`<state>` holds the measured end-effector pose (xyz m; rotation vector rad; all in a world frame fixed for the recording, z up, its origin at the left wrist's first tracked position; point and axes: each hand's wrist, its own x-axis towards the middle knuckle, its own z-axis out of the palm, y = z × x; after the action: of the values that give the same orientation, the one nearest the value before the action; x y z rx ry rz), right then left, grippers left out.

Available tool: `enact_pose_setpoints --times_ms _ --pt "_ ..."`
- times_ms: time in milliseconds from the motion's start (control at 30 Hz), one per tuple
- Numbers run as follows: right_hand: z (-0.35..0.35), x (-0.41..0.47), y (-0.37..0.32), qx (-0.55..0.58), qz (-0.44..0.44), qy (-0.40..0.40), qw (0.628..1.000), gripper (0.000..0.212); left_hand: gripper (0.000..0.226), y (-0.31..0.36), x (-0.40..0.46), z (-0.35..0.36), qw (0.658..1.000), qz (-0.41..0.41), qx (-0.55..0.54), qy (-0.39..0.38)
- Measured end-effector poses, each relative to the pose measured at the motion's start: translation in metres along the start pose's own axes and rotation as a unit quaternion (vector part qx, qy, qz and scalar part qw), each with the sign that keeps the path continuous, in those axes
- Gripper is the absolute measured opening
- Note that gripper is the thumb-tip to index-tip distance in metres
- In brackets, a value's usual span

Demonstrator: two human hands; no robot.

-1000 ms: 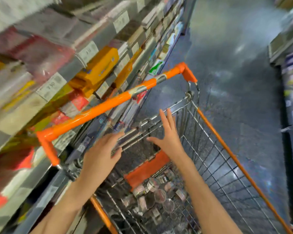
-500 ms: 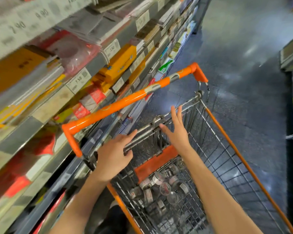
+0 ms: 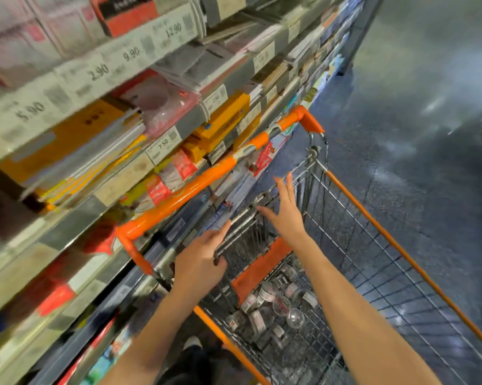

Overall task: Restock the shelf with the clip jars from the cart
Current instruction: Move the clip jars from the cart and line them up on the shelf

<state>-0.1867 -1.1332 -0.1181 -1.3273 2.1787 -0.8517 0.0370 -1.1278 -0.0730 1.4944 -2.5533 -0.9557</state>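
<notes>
Dark glossy aisle floor [image 3: 417, 129] w/ light glare, stocked shelving [image 3: 100, 151] on left, white price tags [image 3: 163, 144]

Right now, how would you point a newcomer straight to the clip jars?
Start at the wire cart with orange trim, parked beside the shelf. Look down into its basket, below the orange flap and between the person's forearms. The clip jars lie there in a loose heap: small clear containers, unlike the flat packets on the shelf.
</notes>
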Motion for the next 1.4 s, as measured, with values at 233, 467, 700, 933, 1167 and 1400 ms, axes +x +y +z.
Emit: enact_pose_setpoints --times_ms 233,467,700,933,1167,1400 --pt "0.004 0.023 -0.01 0.029 -0.016 -0.051 0.998 0.081 0.072 -0.003 0.009 -0.004 1.0 -0.019 0.023 0.005" --pt "0.013 0.041 -0.025 0.029 -0.033 -0.109 0.993 0.084 0.08 -0.006 0.009 -0.009 0.999 -0.04 0.007 -0.012" --pt "0.013 0.049 -0.03 0.016 -0.029 -0.117 0.993 0.077 0.079 -0.006 0.012 -0.015 0.999 -0.028 -0.016 -0.021" --pt "0.007 0.046 -0.026 -0.032 -0.028 -0.112 0.993 0.082 0.079 0.003 0.009 -0.015 0.999 -0.028 0.018 -0.028" --pt "0.001 0.044 -0.034 -0.061 -0.01 -0.136 0.989 0.088 0.076 0.004 0.011 -0.014 0.998 -0.054 0.03 -0.033" --pt "-0.013 0.042 -0.039 -0.031 -0.026 -0.186 0.982 0.081 0.068 0.003 0.009 -0.014 0.998 -0.035 -0.045 0.008"
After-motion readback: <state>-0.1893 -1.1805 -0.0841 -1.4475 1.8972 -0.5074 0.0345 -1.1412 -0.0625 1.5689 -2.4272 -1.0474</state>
